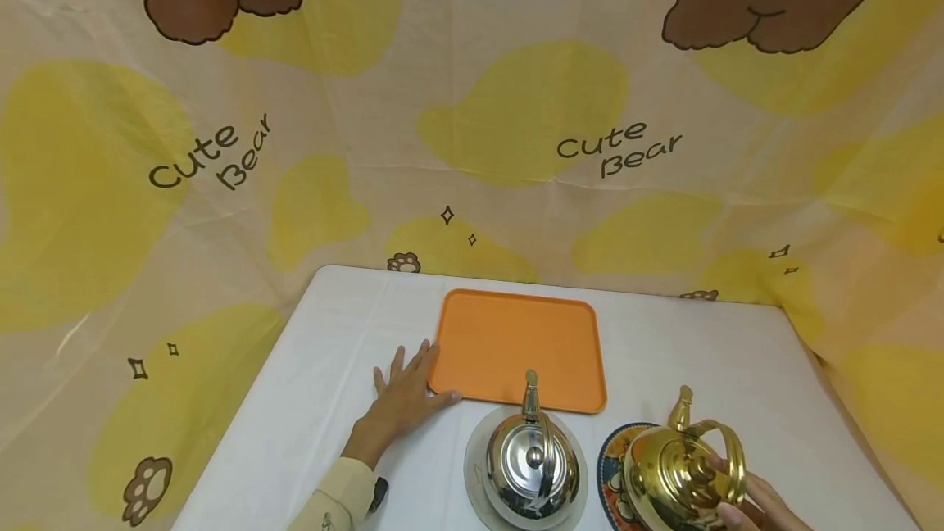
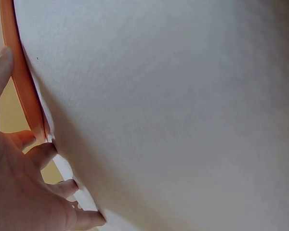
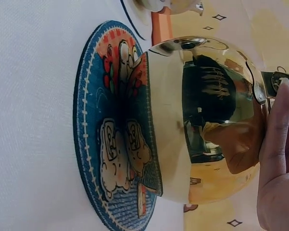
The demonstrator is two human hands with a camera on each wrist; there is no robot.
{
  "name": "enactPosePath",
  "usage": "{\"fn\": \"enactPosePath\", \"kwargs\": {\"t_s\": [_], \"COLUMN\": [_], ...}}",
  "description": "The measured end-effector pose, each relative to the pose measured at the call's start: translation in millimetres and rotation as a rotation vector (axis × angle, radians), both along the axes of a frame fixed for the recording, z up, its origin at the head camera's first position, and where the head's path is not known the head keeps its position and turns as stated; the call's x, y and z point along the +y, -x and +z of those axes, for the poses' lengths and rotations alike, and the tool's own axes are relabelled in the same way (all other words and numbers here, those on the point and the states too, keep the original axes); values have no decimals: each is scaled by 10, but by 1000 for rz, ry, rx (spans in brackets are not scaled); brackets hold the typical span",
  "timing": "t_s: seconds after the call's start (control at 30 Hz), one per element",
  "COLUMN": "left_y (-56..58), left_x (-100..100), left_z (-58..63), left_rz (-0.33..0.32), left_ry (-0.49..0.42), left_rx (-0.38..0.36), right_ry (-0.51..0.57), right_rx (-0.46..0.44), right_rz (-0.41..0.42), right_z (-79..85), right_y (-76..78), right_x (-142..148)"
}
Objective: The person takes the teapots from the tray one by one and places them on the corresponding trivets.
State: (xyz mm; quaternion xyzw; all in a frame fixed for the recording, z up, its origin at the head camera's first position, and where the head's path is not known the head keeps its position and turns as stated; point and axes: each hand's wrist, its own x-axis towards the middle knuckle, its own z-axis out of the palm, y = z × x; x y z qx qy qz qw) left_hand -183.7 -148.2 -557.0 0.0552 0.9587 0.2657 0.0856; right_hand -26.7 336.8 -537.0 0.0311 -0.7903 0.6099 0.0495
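An orange tray lies flat on the white table, and my left hand rests at its near left corner with fingers spread. In the left wrist view, the thumb and a finger touch the tray's rim. My right hand holds the arched handle of a shiny gold kettle, its fingers passing inside the loop. In the right wrist view, fingers reach along the handle's base. Beneath the gold kettle is a round blue patterned mat, partly hidden by it.
A silver kettle stands on a round pale mat between my hands, its spout overlapping the tray's near edge in the head view. Behind the table hangs a yellow-and-beige bear-print cloth.
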Motion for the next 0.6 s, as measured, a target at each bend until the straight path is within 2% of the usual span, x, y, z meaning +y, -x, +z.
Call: {"fn": "enactPosePath", "kwargs": {"t_s": [0.4,0.47,0.6], "left_y": [-11,-14,-12], "left_x": [5,4,4], "left_z": [7,11,15], "left_rz": [0,1,2], "left_ry": [-6,-7,-9], "left_rx": [-7,-8,-8], "right_ry": [75,58,52], "right_rx": [149,136,16], "right_rz": [130,111,45], "right_z": [-58,-51,-37], "right_y": [10,2,-9], "right_x": [15,5,-6]}}
